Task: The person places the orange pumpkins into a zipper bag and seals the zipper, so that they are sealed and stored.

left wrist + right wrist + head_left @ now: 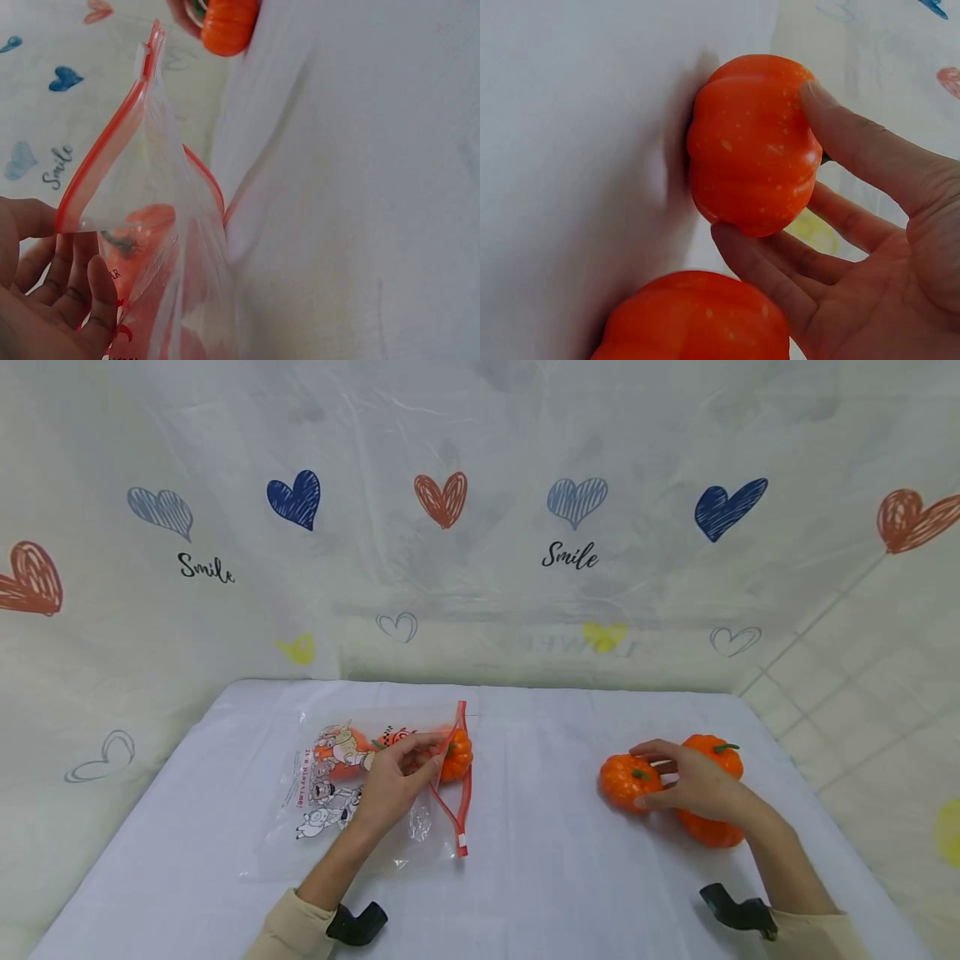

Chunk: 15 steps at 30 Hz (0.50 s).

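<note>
On the left of the table lies a clear plastic zip bag with a red-orange zip edge and printed cartoon animals. My left hand pinches the edge of its mouth between thumb and fingers; the left wrist view shows the mouth spread apart. Inside are small orange pumpkins, one near the mouth and another deeper, partly hidden by the print. At the right, my right hand grips a small orange pumpkin with a green stem, thumb on one side and fingertips on the other.
Two more orange pumpkins, one farther back and one nearer, sit beside and partly behind my right hand. A white cloth covers the table. Behind it hangs a pale curtain printed with hearts.
</note>
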Each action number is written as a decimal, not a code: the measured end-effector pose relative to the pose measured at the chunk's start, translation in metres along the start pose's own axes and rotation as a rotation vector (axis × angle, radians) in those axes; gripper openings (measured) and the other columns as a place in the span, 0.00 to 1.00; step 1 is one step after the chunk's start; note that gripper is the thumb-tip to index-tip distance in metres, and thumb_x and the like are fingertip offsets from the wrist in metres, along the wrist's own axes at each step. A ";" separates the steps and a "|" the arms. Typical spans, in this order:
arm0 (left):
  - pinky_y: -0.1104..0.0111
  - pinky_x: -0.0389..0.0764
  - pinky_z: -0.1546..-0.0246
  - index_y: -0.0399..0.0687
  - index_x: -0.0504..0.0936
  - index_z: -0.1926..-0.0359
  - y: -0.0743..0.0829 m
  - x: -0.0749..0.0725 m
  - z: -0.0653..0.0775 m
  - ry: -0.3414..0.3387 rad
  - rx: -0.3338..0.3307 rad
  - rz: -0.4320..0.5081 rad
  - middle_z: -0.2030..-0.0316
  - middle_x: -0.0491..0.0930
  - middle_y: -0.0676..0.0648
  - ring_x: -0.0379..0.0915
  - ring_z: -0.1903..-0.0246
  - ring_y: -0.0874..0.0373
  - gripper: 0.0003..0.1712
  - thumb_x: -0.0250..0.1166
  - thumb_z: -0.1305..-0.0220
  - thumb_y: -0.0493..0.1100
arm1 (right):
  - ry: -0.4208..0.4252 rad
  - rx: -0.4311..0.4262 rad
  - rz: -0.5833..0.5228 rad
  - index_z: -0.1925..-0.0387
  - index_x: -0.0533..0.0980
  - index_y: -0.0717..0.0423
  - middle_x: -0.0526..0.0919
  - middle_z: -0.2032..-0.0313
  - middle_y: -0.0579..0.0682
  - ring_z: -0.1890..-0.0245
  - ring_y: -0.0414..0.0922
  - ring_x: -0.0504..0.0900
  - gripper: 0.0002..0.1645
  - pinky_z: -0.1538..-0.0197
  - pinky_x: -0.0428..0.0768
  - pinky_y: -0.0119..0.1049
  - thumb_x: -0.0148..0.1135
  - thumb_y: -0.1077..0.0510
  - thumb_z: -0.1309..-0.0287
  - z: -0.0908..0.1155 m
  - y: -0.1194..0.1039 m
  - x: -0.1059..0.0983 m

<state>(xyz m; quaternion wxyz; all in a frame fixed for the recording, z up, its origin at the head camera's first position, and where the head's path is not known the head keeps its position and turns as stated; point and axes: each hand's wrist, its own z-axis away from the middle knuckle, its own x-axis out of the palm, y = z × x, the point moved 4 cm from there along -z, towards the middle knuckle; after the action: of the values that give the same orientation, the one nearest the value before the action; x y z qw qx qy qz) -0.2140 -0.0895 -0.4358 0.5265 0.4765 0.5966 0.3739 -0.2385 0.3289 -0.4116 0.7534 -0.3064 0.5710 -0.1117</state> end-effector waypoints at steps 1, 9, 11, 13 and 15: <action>0.79 0.79 0.53 0.54 0.85 0.40 0.000 0.000 0.000 -0.001 0.001 0.000 0.48 0.85 0.47 0.77 0.51 0.52 0.18 0.68 0.29 0.42 | -0.001 0.006 0.008 0.33 0.73 0.57 0.80 0.37 0.64 0.41 0.61 0.81 0.44 0.45 0.86 0.53 0.80 0.47 0.47 -0.001 -0.001 0.000; 0.79 0.79 0.52 0.54 0.85 0.39 0.001 -0.001 0.000 0.010 0.006 -0.009 0.46 0.85 0.48 0.78 0.51 0.55 0.19 0.68 0.30 0.41 | -0.027 0.040 -0.002 0.29 0.72 0.51 0.77 0.34 0.65 0.40 0.62 0.81 0.46 0.43 0.85 0.55 0.80 0.45 0.47 -0.006 -0.010 0.005; 0.79 0.79 0.52 0.55 0.85 0.40 0.001 -0.001 0.000 0.014 0.000 -0.009 0.46 0.85 0.48 0.77 0.51 0.55 0.19 0.68 0.30 0.41 | -0.034 0.049 -0.001 0.28 0.71 0.50 0.77 0.34 0.64 0.39 0.62 0.80 0.47 0.43 0.84 0.56 0.81 0.46 0.48 -0.007 -0.011 0.008; 0.79 0.79 0.53 0.55 0.85 0.40 0.001 -0.001 0.000 0.013 -0.001 -0.009 0.46 0.85 0.48 0.77 0.51 0.55 0.19 0.68 0.30 0.42 | -0.039 0.054 -0.003 0.27 0.70 0.50 0.77 0.33 0.63 0.38 0.62 0.79 0.49 0.43 0.85 0.55 0.81 0.47 0.49 -0.009 -0.011 0.011; 0.80 0.79 0.53 0.54 0.85 0.39 0.001 -0.001 0.000 0.010 -0.001 -0.009 0.46 0.85 0.47 0.77 0.51 0.55 0.19 0.68 0.29 0.43 | -0.038 0.049 -0.014 0.26 0.69 0.49 0.77 0.32 0.62 0.37 0.62 0.78 0.50 0.43 0.85 0.54 0.81 0.49 0.49 -0.010 -0.011 0.014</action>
<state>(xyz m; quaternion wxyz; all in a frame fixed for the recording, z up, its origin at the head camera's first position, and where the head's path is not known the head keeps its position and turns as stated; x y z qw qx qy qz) -0.2134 -0.0900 -0.4349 0.5256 0.4716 0.6011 0.3742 -0.2409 0.3093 -0.4180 0.7706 -0.2937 0.5515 -0.1253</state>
